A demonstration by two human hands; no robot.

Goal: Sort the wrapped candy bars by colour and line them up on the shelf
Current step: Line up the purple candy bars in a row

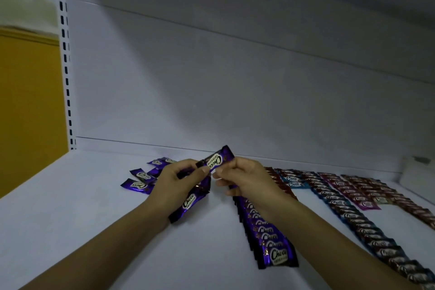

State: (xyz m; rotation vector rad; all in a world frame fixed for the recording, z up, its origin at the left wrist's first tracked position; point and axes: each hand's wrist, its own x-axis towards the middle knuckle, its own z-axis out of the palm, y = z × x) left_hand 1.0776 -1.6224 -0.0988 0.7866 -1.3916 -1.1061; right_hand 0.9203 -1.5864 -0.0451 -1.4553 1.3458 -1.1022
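One glossy purple foil-wrapped candy bar (215, 161) is pinched by the right hand (247, 181), just beside the left hand (174, 186), which grips a bundle of matching purple bars (190, 200). Purple sorting looks under way: next, this bar likely needs laying on the white shelf (94, 219), joining the overlapping purple row (266, 233) beneath the right hand.

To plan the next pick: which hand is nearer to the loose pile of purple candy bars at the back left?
Left. The left hand is just beside the loose pile, partly hiding it; the right hand is farther right, above the purple row's far end.
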